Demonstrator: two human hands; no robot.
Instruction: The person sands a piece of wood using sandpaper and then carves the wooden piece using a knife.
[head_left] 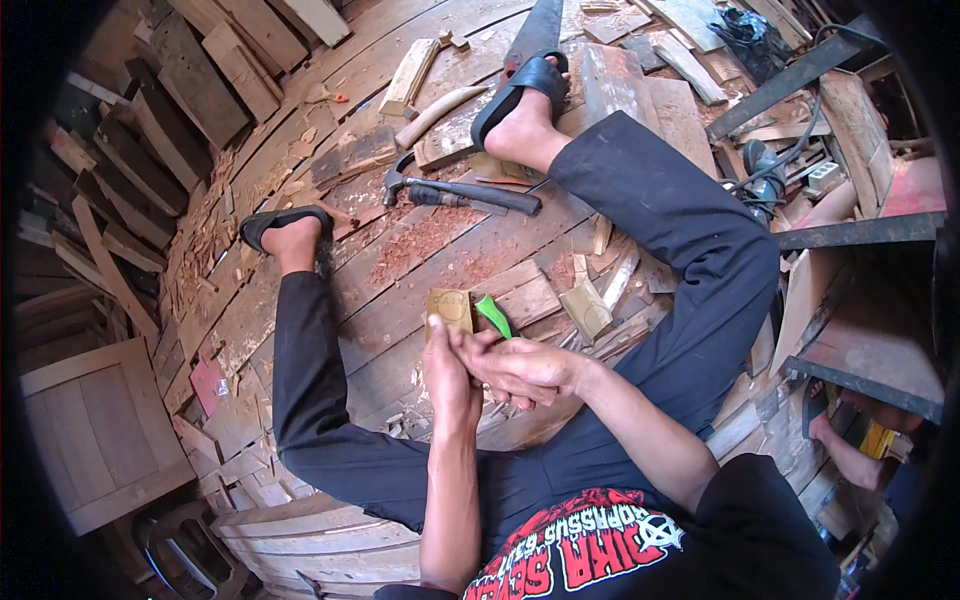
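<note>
My left hand (452, 375) pinches a small flat tan wooden block (449, 308) under its thumb, and faint marks show on the block's face. Against the left palm lie the bent fingers of my right hand (520, 368), pressed close together. Just beyond these fingers a bright green curved handle (493, 314) sticks out; whether the right hand grips it I cannot tell. Another wooden piece (586, 309) with a round mark rests on the floor to the right. Both hands are between my spread legs.
A hammer (460, 190) and a dark-handled tool (437, 197) lie ahead. A handsaw (537, 32) is by my right foot. Wood scraps and shavings cover the plank floor (385, 325). Boards (190, 80) lean at left. Another person's leg (848, 452) shows at right.
</note>
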